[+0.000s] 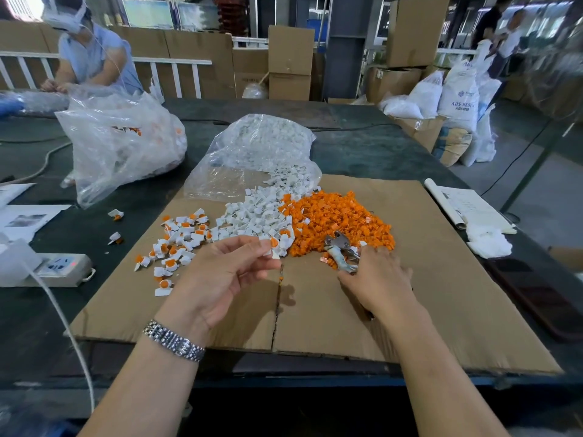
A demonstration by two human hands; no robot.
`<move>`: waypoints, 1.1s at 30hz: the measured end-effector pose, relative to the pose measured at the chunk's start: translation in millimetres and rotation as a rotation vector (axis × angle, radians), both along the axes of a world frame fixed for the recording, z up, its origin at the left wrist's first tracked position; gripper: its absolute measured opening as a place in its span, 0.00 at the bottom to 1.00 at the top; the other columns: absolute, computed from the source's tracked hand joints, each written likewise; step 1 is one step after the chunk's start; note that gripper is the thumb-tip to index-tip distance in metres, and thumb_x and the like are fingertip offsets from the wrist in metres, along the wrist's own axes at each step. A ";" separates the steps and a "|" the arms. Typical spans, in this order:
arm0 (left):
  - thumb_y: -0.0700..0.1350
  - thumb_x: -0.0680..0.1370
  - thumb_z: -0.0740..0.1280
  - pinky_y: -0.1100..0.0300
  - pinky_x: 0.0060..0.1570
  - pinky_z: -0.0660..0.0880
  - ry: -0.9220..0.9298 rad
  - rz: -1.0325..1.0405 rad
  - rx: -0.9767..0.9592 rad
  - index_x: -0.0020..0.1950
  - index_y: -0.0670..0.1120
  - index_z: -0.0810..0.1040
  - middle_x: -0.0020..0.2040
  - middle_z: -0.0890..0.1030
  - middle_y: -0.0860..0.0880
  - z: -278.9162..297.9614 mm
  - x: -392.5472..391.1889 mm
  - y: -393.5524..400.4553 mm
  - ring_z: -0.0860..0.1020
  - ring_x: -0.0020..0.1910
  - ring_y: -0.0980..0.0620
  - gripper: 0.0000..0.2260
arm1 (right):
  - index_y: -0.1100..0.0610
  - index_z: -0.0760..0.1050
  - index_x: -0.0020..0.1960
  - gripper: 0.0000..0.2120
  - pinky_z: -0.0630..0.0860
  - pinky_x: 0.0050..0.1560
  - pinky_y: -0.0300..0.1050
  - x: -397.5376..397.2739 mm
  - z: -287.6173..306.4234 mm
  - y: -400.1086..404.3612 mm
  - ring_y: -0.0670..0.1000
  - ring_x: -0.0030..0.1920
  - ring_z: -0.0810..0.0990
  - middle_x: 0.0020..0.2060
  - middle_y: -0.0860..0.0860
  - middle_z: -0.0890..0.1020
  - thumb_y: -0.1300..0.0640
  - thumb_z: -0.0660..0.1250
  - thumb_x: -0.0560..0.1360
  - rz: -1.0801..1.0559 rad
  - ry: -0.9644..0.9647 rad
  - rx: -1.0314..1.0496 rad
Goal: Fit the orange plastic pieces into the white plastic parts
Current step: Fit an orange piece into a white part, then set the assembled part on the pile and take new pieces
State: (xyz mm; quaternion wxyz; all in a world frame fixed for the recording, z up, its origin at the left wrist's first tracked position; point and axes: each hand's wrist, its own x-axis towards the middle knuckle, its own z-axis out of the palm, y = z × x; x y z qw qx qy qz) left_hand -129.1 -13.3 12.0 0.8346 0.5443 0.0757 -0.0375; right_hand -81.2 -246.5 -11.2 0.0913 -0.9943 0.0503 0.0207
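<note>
A heap of orange plastic pieces (337, 219) lies on the cardboard sheet (426, 294), right of a heap of white plastic parts (252, 216). Fitted white-and-orange parts (176, 244) are scattered at the left. My left hand (227, 272) pinches a white part with an orange piece in it (273, 247) at its fingertips. My right hand (375, 279) grips metal pliers (342, 253) lying at the near edge of the orange heap.
A clear bag of white parts (255, 146) lies behind the heaps. A larger clear bag (120, 143) stands at the left, with another person (91, 55) behind it. A power strip (60, 266) and cable sit left; papers (467, 209) and a white cloth (489, 244) right.
</note>
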 end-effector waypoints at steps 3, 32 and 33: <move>0.43 0.64 0.80 0.63 0.34 0.81 -0.002 0.015 -0.005 0.40 0.46 0.88 0.42 0.86 0.42 1.1 1.0 0.0 0.86 0.41 0.47 0.07 | 0.59 0.71 0.64 0.22 0.70 0.59 0.57 1.3 0.6 4.4 0.61 0.63 0.71 0.61 0.58 0.74 0.45 0.61 0.78 0.016 -0.039 -0.047; 0.37 0.74 0.76 0.66 0.29 0.76 -0.075 0.228 0.139 0.43 0.42 0.84 0.38 0.85 0.44 2.3 8.9 1.7 0.84 0.35 0.52 0.02 | 0.59 0.75 0.53 0.15 0.79 0.58 0.60 -42.5 48.5 56.6 0.52 0.49 0.85 0.45 0.54 0.85 0.48 0.58 0.84 0.433 0.345 0.802; 0.37 0.74 0.75 0.66 0.29 0.76 -0.074 0.228 0.141 0.43 0.41 0.84 0.38 0.85 0.45 1.9 9.0 2.0 0.84 0.34 0.52 0.02 | 0.59 0.75 0.53 0.15 0.79 0.58 0.59 -43.7 48.6 56.4 0.52 0.49 0.85 0.45 0.53 0.85 0.48 0.58 0.84 0.438 0.351 0.800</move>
